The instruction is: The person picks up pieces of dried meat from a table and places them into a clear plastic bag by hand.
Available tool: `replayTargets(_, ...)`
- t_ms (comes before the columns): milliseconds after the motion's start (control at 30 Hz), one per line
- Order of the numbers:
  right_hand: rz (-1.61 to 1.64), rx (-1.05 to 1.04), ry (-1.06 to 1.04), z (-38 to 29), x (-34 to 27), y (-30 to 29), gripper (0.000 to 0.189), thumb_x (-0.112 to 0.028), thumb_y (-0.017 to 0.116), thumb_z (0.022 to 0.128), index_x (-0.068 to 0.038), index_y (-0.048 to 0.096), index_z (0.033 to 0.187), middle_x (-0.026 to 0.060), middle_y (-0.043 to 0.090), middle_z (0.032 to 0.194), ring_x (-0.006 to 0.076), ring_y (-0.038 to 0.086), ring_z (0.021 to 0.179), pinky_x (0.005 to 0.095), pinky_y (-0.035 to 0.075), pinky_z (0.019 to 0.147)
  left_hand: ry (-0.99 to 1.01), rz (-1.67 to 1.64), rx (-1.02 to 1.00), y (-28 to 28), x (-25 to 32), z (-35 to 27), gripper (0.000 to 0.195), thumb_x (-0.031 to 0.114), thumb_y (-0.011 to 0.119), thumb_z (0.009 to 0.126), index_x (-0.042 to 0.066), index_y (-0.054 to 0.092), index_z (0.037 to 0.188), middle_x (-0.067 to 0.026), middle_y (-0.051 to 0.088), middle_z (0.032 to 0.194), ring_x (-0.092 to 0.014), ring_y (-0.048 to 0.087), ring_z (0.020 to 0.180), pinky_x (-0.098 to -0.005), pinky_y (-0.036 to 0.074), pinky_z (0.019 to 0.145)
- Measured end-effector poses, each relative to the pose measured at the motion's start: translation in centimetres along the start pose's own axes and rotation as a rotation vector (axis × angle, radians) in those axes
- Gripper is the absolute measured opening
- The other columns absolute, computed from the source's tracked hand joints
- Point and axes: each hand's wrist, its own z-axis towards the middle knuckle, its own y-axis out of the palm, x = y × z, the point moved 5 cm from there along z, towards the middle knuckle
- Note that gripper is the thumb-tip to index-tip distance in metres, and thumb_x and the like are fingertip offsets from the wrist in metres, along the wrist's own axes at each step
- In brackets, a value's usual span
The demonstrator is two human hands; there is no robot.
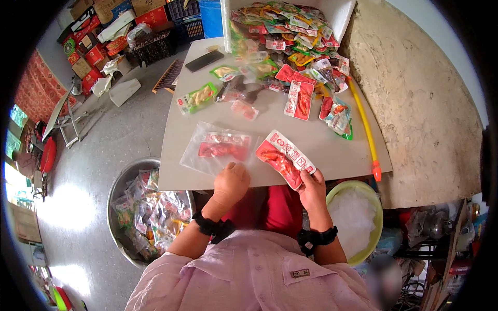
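My right hand grips the lower corner of a red-and-white sealed food packet, tilted above the table's front edge. Through the packet's window a reddish-brown piece of food shows. My left hand is curled at the near edge of a clear plastic bag; its fingertips are hidden, so whether it pinches the plastic cannot be told. Inside that bag lies another red-and-white packet. Further back on the table rests a similar packet, partly over a red one.
A white foam box spills many mixed packets onto the table. A phone lies back left; a yellow tube with an orange tip runs along the right. A metal basin of bagged packets and a green tub of clear bags flank me.
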Motion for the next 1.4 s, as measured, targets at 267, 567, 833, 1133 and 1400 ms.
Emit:
replayTargets(267,-0.008,0.034,0.002,-0.8,0.5,0.3,0.015,-0.009,0.049,0.080,-0.002,0.048,0.094,0.0049,0.053,0.088,0.0116,0.055,0.074,0.0277,0.050,0.061,-0.007,-0.139,-0.001,0.4,-1.4,0.4,0.016,0.018,0.042,0.076,0.003,0.046,0.073,-0.0194,0.051,0.077,-0.038,0.049,0.068,-0.0462,0.040,0.060)
replayTargets(567,-0.080,-0.011,0.077,-1.3,1.8,0.4,0.016,-0.008,0.048,0.080,-0.001,0.048,0.095,0.0048,0.053,0.088,0.0114,0.054,0.074,0.0264,0.048,0.062,-0.001,-0.188,0.034,-0.1,-1.5,0.5,0.015,0.015,0.042,0.074,0.001,0.048,0.070,-0.0201,0.051,0.075,-0.038,0.049,0.070,-0.0446,0.040,0.061)
replayTargets(833,-0.035,0.037,0.106,-1.3,1.0,0.7,0.013,-0.006,0.049,0.078,-0.002,0.050,0.091,0.0035,0.053,0.085,0.0099,0.053,0.073,0.0242,0.047,0.062,-0.011,-0.284,0.032,-0.7,-1.6,0.5,0.014,0.013,0.042,0.074,0.000,0.048,0.070,-0.0194,0.051,0.074,-0.037,0.049,0.071,-0.0427,0.039,0.062)
replayTargets(1133,-0.199,0.037,0.103,-1.0,1.6,0.4,0.013,-0.008,0.049,0.078,-0.002,0.050,0.089,0.0014,0.054,0.079,0.0065,0.050,0.062,0.0197,0.043,0.049,-0.001,-0.292,0.005,-0.9,-1.2,0.5,0.013,0.012,0.043,0.073,0.000,0.048,0.069,-0.0175,0.051,0.072,-0.035,0.048,0.073,-0.0417,0.039,0.062)
replayTargets(1400,-0.314,-0.084,0.156,-1.4,1.4,0.5,0.015,-0.010,0.047,0.079,-0.002,0.050,0.092,0.0020,0.054,0.082,0.0064,0.051,0.063,0.0206,0.044,0.054,0.001,-0.301,0.075,-1.2,-1.0,0.0,0.013,0.012,0.043,0.073,0.001,0.048,0.070,-0.0164,0.051,0.073,-0.034,0.048,0.072,-0.0420,0.040,0.061)
